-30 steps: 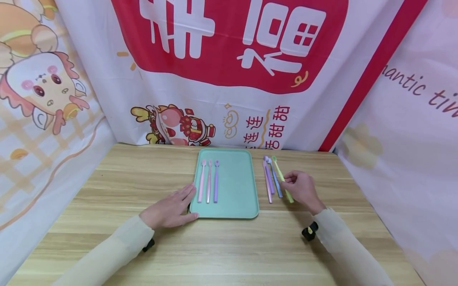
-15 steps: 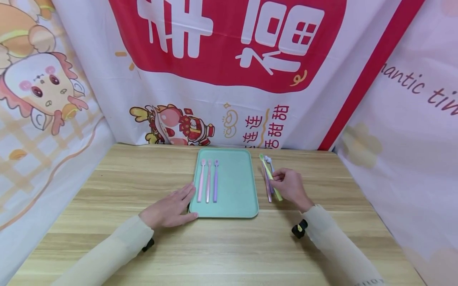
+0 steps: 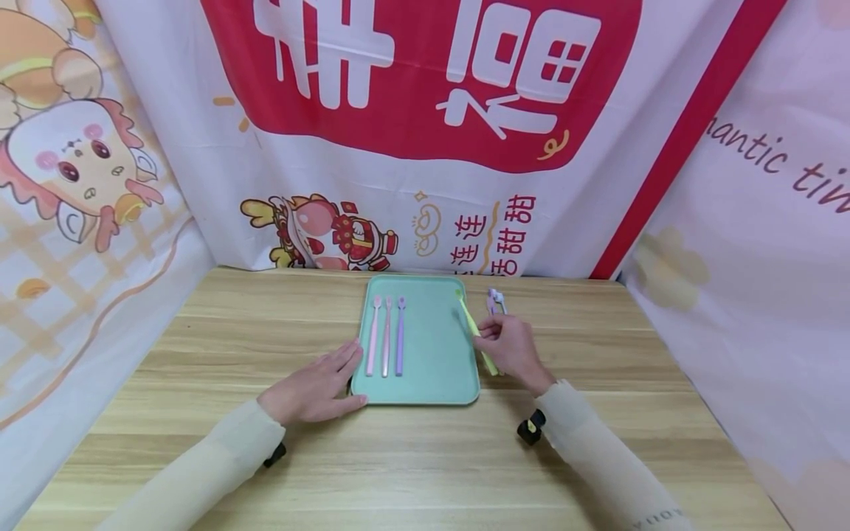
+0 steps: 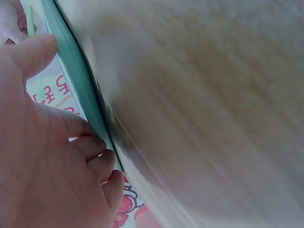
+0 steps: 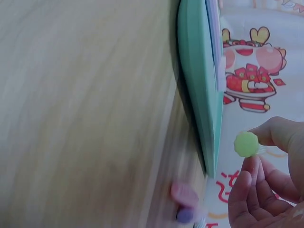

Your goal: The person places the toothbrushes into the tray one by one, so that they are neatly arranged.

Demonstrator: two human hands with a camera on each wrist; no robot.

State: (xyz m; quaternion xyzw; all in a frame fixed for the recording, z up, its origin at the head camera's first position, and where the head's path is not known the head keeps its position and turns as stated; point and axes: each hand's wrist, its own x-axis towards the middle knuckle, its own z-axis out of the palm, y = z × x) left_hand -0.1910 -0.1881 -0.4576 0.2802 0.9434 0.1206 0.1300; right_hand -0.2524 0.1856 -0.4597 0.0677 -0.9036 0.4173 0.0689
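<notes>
My right hand (image 3: pixel 511 346) pinches a yellow-green toothbrush (image 3: pixel 473 324) between thumb and fingers, its head over the right edge of the mint-green tray (image 3: pixel 438 369). In the right wrist view the round handle end of that toothbrush (image 5: pixel 246 144) points at the camera. My left hand (image 3: pixel 319 383) rests with straight fingers against the tray's left rim; the left wrist view shows its fingertips (image 4: pixel 113 185) along that rim. Inside the tray's left half lie a pink toothbrush (image 3: pixel 374 335), a darker pink toothbrush (image 3: pixel 387 339) and a purple toothbrush (image 3: pixel 401 339), side by side.
Right of the tray, a small group of toothbrushes (image 3: pixel 494 299) lies on the wooden table (image 3: pixel 425 457), partly hidden behind my right hand. A printed cloth (image 3: pixel 432 147) hangs along the table's back edge, with more cloth at both sides.
My right hand has lifted the yellow-green toothbrush from beside the group and carried it left, over the other toothbrushes to the tray's right edge. The left hand has stayed still.
</notes>
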